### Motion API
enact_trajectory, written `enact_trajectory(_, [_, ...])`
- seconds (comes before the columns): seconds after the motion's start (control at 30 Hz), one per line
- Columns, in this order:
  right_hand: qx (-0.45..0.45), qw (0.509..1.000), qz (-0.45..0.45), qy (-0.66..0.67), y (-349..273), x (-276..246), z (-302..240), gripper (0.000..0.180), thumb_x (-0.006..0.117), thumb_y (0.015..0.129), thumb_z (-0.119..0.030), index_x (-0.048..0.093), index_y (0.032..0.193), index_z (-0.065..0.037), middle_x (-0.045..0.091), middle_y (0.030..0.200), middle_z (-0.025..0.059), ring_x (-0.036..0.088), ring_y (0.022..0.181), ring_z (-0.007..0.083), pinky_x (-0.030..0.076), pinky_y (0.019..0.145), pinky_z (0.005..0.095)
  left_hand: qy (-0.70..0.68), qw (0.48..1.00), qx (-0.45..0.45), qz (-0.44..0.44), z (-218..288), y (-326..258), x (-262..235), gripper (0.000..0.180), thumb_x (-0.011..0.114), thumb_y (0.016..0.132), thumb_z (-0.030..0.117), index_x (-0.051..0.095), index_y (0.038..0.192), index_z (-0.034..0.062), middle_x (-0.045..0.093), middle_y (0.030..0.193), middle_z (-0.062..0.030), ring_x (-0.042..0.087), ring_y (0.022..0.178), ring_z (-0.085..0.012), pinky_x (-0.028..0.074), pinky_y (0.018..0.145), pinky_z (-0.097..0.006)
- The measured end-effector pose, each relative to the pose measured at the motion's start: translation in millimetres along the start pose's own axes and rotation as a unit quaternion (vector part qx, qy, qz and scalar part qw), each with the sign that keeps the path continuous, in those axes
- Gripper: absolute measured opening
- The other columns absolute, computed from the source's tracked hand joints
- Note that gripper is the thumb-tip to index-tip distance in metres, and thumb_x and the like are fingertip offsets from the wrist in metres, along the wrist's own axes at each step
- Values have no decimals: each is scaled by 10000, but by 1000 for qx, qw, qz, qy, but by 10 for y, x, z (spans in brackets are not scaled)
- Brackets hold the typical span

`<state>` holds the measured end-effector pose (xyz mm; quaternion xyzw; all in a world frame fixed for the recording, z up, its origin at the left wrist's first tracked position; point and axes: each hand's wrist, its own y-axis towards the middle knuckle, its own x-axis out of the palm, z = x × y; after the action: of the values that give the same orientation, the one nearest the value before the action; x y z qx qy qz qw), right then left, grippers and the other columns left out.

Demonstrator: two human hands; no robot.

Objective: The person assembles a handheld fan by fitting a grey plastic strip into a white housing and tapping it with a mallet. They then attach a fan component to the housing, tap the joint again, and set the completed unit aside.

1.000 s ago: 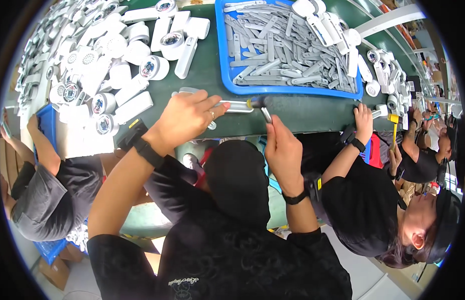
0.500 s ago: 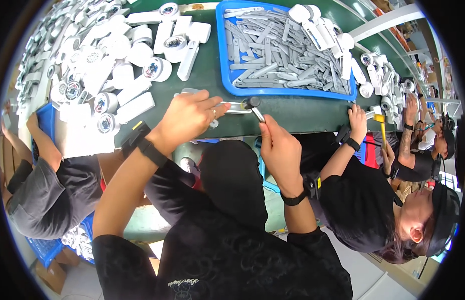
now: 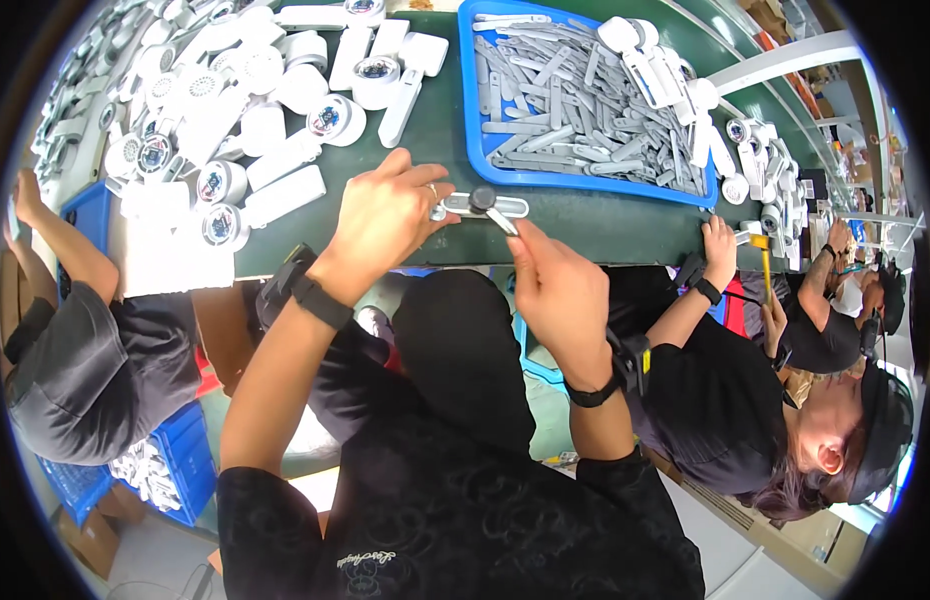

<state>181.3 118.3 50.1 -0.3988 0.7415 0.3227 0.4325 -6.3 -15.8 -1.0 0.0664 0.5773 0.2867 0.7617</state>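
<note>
Left hand (image 3: 380, 215) fingers clamp the white handle piece (image 3: 485, 206) flat on the green table (image 3: 585, 225), steadying it; right hand (image 3: 555, 290) fingers pinch a slim tool (image 3: 501, 221) at its dark cap (image 3: 482, 198); blue tray (image 3: 475, 120) just beyond.

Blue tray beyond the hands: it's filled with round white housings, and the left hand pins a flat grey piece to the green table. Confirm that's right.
Not quite. The head view shows the blue tray filled with flat grey strips, not round white housings; those lie on the green table to the left. The left hand does pin a flat grey piece to the table.
</note>
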Motion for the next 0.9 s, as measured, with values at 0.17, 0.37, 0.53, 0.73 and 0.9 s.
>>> enact_trajectory(0.17, [22, 998, -10, 55, -20, 86, 102, 228, 607, 1036, -203, 706, 1195, -74, 637, 757, 190, 635, 657, 380, 493, 599, 433, 1, 1000, -3, -5, 28, 11, -16, 288, 877, 709, 275, 813, 925, 95, 743, 1051, 64, 621, 920, -173, 584, 717, -326])
enact_trajectory(0.37, [69, 996, 40, 49, -97, 36, 252, 277, 608, 1039, -272, 712, 1206, -77, 656, 778, 205, 661, 668, 374, 503, 599, 434, 13, 1000, 0, -14, 40, 16, -36, 295, 869, 718, 285, 808, 949, 113, 733, 1053, 77, 615, 929, -175, 582, 726, -324])
enact_trajectory(0.53, [65, 995, 64, 36, -163, 88, 346, 288, 623, 1033, -283, 721, 1195, -66, 670, 798, 212, 664, 696, 399, 512, 617, 441, 22, 1000, 7, -15, 43, 44, -28, 289, 862, 729, 290, 802, 952, 117, 726, 1054, 77, 613, 930, -181, 580, 737, -322])
enact_trajectory(0.73, [89, 972, 44, 214, -38, 109, 616, 344, 607, 1066, -310, 678, 1236, -19, 584, 656, 43, 527, 535, 112, 426, 515, 293, 33, 999, 18, -3, 14, 90, -87, 293, 873, 722, 261, 804, 973, 125, 735, 1048, 63, 607, 856, -199, 564, 717, -322])
enact_trajectory(0.9, [175, 805, -12, 567, 196, 298, 868, 189, 601, 1073, -219, 631, 1149, -49, 433, 605, -49, 363, 470, 41, 278, 432, 220, 38, 995, -35, -87, 86, 141, -268, 296, 853, 775, 333, 800, 982, 129, 741, 960, 13, 643, 852, -224, 572, 706, -358])
